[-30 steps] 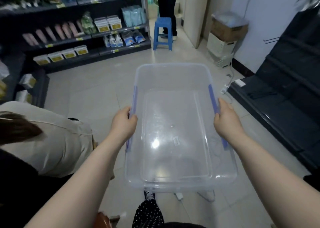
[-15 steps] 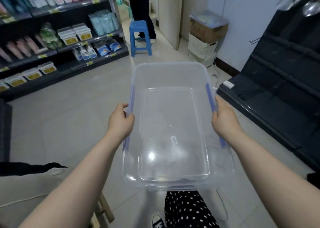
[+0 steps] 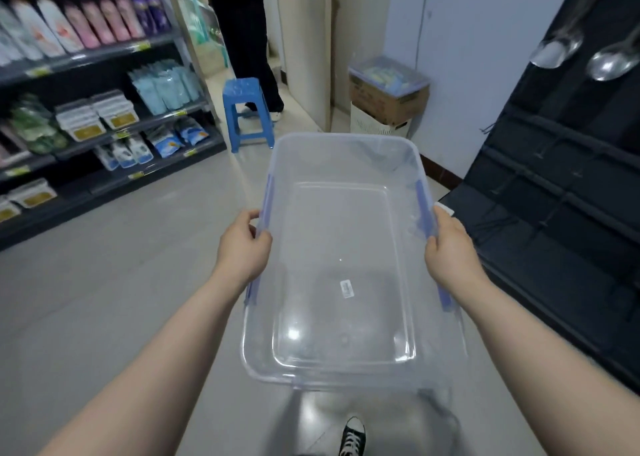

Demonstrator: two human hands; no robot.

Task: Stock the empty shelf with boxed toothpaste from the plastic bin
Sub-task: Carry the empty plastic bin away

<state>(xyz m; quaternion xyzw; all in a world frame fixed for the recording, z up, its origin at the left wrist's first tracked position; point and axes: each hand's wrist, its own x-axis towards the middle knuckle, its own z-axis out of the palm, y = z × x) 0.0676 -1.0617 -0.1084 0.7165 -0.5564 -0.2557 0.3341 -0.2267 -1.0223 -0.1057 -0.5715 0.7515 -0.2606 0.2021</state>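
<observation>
I hold a clear plastic bin (image 3: 343, 165) with blue side clips out in front of me, above the floor. It has nothing in it except a small sticker on its bottom. My left hand (image 3: 244, 244) grips its left rim and my right hand (image 3: 446, 244) grips its right rim. A dark empty shelf unit (image 3: 561, 213) stands on the right. No boxed toothpaste shows in the bin.
A stocked shelf (image 3: 104, 109) of pouches and tubs runs along the left. A blue stool (image 3: 247, 113) and a person's dark-trousered legs (image 3: 242, 40) stand ahead near a doorway. A cardboard box on a white basket (image 3: 384, 99) sits by the wall. Metal ladles (image 3: 585, 54) hang upper right.
The view has swung to the right and moved forward: the stocked shelf slid left, the dark shelf came closer, and the person crouched at my left left the frame. Both hands kept their grip.
</observation>
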